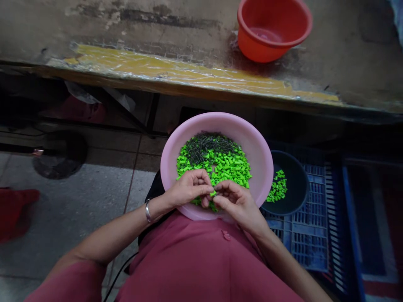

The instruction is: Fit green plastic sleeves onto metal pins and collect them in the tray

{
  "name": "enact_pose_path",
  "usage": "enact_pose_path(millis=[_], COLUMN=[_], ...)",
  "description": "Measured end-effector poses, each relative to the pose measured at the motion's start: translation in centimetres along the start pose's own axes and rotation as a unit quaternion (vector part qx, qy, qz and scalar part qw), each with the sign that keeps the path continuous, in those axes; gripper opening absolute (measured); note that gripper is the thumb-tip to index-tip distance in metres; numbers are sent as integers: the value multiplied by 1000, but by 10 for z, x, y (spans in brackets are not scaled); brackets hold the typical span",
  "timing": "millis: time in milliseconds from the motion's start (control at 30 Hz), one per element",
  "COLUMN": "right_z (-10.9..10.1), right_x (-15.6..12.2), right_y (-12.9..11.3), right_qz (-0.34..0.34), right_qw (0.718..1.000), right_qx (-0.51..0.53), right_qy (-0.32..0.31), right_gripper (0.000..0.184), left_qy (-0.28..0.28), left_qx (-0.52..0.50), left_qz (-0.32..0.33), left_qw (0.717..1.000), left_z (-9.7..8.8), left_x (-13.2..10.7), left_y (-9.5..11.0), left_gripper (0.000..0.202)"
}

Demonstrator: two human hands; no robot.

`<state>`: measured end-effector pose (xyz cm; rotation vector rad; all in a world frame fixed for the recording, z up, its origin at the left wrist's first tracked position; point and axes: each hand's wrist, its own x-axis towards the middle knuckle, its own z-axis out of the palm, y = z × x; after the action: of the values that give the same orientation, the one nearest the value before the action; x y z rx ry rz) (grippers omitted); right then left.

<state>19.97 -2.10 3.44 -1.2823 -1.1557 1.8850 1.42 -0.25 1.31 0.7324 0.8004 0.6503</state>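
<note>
A pink basin (261, 163) rests against my lap, holding a heap of bright green plastic pieces (231, 165) and a pile of dark, thin pieces (208, 147) at its far side. Over the near part of the basin, my left hand (193, 186) pinches a small green plastic piece (213, 193) between thumb and fingers. My right hand (236, 201) is closed close beside it, fingertips pinched near the same piece. Whether the right fingers hold a dark piece is too small to make out.
To the right, a dark bowl (297, 188) with green pieces stands on a blue plastic crate (310, 235). Ahead runs a worn table edge with yellow tape (176, 73); a red basin (267, 50) sits on that table. Red material (15, 214) lies at the left.
</note>
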Motion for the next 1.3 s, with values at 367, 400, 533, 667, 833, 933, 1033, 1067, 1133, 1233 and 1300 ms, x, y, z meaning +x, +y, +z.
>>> enact_pose_path(millis=[367, 400, 533, 667, 833, 933, 1033, 1067, 1133, 1233, 1300], right_z=[-5, -14, -80, -164, -202, -175, -125, -107, -73, -34, -18], right_x=[-23, -27, -41, -46, -45, -39, -24, -16, 5, 42, 63], right_y=[1, 0, 9, 53, 81, 49, 2, -11, -28, -24, -10], right_qz=[-36, -57, -131, -17, 36, -101, -222, -259, -279, -222, -168], right_qw=[989, 979, 880, 824, 788, 713, 704, 723, 785, 764, 714], right_qx=[-37, -42, -96, -213, -380, -496, -506, -499, -503, -603, -666], right_qy=[137, 191, 446, 524, 483, 485, 446, 401, 230, -60, -134], right_gripper=[12, 14, 24, 34, 32, 35, 29, 25, 22, 24, 24], left_qy=[3, 30, 91, 37, -28, -31, -29, -31, -37, -33, -27], left_qx=[105, 160, 469, 679, 777, 792, 793, 789, 778, 771, 764], left_qz=[12, 34, 147, 130, 128, 135, 145, 149, 149, 135, 126], left_qw=[994, 986, 866, 721, 616, 595, 591, 596, 609, 621, 632], left_z=[3, 3, -3, -9, -7, -4, -4, -4, -6, -9, -10], left_x=[0, 0, -2, 3, 11, 11, 11, 10, 10, 8, 7], left_y=[4, 4, 5, -1, -10, -14, -17, -18, -19, -20, -20], left_gripper=[15, 13, 10, 15, 21, 23, 20, 19, 17, 19, 21])
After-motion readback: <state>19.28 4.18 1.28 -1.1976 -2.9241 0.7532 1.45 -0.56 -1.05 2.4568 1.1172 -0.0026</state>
